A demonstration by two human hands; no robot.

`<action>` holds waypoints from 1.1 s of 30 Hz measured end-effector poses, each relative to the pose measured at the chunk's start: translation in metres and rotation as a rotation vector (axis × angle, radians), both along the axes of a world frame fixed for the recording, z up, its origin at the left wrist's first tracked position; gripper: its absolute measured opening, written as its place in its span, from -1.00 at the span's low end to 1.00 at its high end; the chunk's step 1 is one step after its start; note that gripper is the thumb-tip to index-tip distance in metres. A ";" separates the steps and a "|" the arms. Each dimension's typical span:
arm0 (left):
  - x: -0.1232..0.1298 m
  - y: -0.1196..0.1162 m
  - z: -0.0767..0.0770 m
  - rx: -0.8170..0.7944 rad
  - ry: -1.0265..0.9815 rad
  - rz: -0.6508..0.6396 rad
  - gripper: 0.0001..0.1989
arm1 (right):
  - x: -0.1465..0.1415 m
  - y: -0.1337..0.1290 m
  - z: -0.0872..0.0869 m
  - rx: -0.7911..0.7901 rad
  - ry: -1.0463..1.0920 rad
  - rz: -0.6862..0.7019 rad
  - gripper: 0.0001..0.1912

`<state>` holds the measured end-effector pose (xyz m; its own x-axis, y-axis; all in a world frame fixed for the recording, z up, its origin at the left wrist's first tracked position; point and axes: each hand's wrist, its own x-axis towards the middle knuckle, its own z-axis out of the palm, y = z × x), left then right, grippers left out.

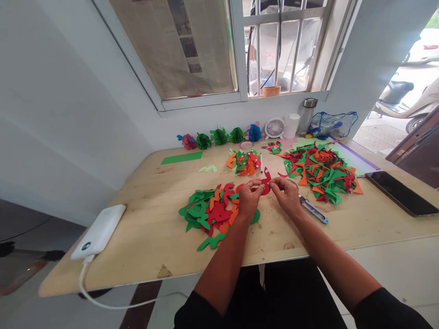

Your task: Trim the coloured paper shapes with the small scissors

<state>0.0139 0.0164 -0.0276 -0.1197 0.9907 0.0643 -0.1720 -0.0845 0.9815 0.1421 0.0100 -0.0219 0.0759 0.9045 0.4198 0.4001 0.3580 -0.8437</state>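
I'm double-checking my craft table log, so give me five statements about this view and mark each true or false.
1. The left hand and right hand both hold one red paper cutout. True.
2. A hammer lies to the right of the right hand. False: a blue utility knife lies there.
3. A cable is plugged into the white power bank. True.
4. Bottles stand in a row along the wall. False: five paper ornaments form the row, left of the white fan.
5. A black smartphone lies right of the paper scraps. True.
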 end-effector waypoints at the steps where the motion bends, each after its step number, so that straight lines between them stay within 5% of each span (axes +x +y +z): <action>1: 0.000 0.000 0.000 0.010 -0.004 -0.007 -0.79 | 0.000 0.000 0.000 -0.002 0.005 0.003 -0.78; 33: 0.000 0.000 -0.001 0.112 0.075 -0.061 -0.84 | 0.000 -0.002 0.003 -0.045 -0.049 0.026 -0.83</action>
